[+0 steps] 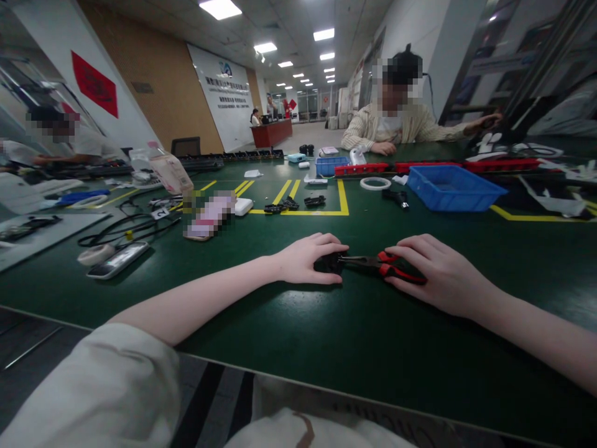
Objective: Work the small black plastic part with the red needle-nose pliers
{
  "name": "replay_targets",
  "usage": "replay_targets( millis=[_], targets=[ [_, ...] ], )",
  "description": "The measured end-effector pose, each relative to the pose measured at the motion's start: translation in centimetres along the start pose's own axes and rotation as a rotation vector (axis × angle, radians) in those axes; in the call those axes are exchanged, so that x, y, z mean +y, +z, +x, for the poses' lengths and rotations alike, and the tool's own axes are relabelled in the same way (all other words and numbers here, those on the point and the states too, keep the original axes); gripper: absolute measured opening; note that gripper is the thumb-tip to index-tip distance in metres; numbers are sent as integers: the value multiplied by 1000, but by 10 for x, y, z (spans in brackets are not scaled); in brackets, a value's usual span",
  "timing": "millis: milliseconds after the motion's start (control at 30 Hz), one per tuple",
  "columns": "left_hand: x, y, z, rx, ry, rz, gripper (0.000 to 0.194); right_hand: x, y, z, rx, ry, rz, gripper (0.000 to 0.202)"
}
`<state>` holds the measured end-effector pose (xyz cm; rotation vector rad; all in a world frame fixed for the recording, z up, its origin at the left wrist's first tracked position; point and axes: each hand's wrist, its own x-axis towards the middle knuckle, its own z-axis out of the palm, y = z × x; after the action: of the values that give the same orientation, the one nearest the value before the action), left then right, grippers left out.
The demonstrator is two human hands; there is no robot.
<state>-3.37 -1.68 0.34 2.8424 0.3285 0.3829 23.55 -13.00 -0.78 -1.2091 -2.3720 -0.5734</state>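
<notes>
My left hand (310, 260) is closed around a small black part (330, 263) on the green tabletop; my fingers cover much of it, so its kind does not show. My right hand (431, 274) grips the red handles of a pair of long-nose pliers (368, 262). The pliers point left, and their jaw tips meet the right side of the black part. Beyond my hands, small black parts (281, 206) lie near yellow tape lines, with another similar black piece (315, 201) to their right.
A blue bin (454, 190) stands at the right, near a roll of white tape (375, 183). Phones (119, 260), black cables (125, 227) and a bottle (170, 169) lie at the left. Across the table sits another person (396, 118) behind red strips (364, 169). The table's front edge runs below my arms.
</notes>
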Motion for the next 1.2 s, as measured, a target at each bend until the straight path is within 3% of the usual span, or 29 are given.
replay_targets(
  millis=[233,467,567,667,767,867,1000,1200],
  targets=[
    [-4,-2,0,-9,14,-37,62,-8,-7,6,35,-108,-218,31],
    [1,0,0,-19,28,13,65,-4,-4,3,-9,-27,-127,32],
    [-6,-17,-3,6,-4,105,74,0,-1,0,-23,15,-65,33],
    [-31,-55,-22,128,-304,301,70,3,1,-2,-25,43,-12,34],
    [-65,-95,-64,259,-843,526,79,5,3,-3,-31,73,41,36],
    [-94,-113,-111,220,-1289,459,101,6,4,-3,-57,116,102,37],
    [-117,-103,-143,142,-1426,294,113,9,7,-5,-97,169,146,39],
    [-138,-92,-150,206,-1404,312,130,10,6,-6,-133,185,158,40]
  ],
)
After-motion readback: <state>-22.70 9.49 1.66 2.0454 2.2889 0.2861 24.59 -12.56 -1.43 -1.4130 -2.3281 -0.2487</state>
